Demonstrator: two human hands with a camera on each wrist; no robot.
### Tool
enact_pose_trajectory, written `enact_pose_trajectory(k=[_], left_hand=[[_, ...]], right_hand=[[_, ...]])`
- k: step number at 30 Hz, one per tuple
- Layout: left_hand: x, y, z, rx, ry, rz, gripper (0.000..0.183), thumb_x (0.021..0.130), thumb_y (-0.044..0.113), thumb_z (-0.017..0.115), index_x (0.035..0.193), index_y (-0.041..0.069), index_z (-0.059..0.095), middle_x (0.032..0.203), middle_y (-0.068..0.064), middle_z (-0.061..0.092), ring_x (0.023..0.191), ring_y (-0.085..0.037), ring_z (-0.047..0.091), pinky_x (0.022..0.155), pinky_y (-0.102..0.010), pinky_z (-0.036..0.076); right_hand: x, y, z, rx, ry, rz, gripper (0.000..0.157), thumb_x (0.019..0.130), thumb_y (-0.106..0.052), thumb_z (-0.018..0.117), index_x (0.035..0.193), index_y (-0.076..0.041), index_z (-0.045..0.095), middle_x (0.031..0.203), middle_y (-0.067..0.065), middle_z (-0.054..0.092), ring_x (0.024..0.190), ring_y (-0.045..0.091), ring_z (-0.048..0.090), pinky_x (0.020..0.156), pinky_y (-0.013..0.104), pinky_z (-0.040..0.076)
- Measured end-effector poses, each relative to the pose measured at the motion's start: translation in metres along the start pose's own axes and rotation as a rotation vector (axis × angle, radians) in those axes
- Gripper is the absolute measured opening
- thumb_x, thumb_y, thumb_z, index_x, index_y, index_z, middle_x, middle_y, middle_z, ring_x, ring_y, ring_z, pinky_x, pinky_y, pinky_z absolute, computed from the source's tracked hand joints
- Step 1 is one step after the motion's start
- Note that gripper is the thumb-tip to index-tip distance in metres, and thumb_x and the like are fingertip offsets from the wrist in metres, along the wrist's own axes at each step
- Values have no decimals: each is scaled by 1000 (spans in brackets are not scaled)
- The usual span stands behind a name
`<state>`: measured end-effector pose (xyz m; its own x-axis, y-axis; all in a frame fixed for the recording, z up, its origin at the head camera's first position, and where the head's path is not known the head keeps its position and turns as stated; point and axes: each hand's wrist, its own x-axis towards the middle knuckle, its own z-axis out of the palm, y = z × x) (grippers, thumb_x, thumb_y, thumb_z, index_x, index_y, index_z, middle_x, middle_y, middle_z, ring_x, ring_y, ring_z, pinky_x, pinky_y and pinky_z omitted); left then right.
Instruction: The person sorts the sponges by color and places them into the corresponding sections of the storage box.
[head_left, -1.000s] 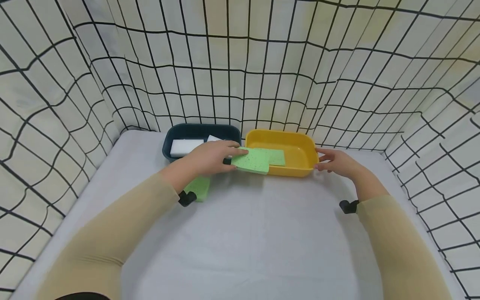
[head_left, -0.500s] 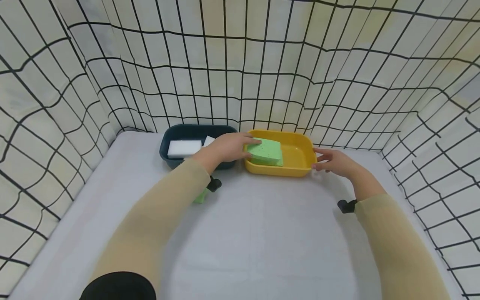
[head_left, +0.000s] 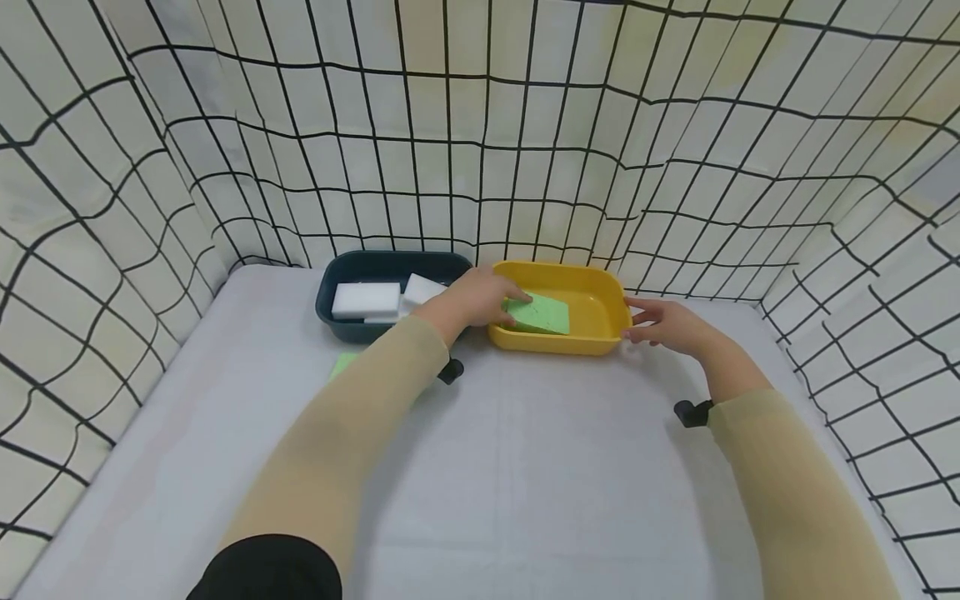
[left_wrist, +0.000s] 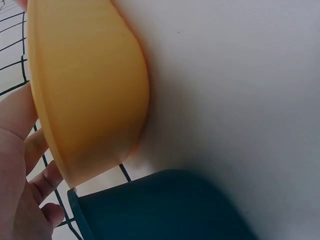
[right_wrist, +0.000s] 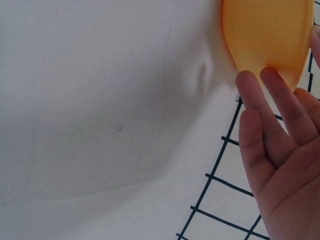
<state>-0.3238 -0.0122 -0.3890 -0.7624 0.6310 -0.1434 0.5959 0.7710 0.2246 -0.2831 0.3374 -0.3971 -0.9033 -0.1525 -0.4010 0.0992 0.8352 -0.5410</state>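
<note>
In the head view my left hand reaches over the left end of the yellow tray. Its thumb and fingers pinch the near end of a light green sponge lying low in the tray. The left wrist view shows this hand at the rim of the yellow tray, whose wall hides the sponge. At the tray's right end, my right hand has loosely extended fingers against the outside wall. From the right wrist, the fingertips of that hand meet the yellow wall.
A dark teal tray with several white blocks stands left of the yellow one. Another green piece on the white tabletop is partly hidden by my left sleeve. Black wire mesh encloses the back and sides.
My left hand has carried the green sponge rightward from between the trays, then lowered it into the yellow tray over another green piece. The right hand stays at the tray's end.
</note>
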Motion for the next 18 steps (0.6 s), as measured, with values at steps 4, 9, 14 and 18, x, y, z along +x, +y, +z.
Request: enact_pose_trajectory(k=[4,9,14,18], left_hand=[[0,0,1,18,1,10,54,91,46,69,142,34,56,147,5,50,140,-24,37,117,-46,21],[-3,1,-4,5,33,47,51,92,43,70,141,33,57,146,5,51,139,-21,38,117,-46,22],[-6,4,-7,7,38,83,51,93,40,70,141,32,57,145,6,52,139,-19,39,119,-44,15],[-10,6,-9,14,45,105,50,93,39,70,141,32,57,144,6,53,138,-19,40,120,-44,14]], right_hand=[[-1,-1,0,0,-3,5,87,88,-47,73,159,-27,26,139,17,54,111,37,55,101,61,41],[-2,-4,0,-5,-7,4,87,88,-47,73,159,-27,26,139,17,54,111,37,55,101,61,41],[-4,-5,1,-5,-6,3,86,89,-45,72,159,-26,26,139,18,54,112,38,55,100,61,40],[-3,-3,1,1,-7,3,87,89,-46,72,159,-26,25,140,19,53,113,38,55,101,61,41]])
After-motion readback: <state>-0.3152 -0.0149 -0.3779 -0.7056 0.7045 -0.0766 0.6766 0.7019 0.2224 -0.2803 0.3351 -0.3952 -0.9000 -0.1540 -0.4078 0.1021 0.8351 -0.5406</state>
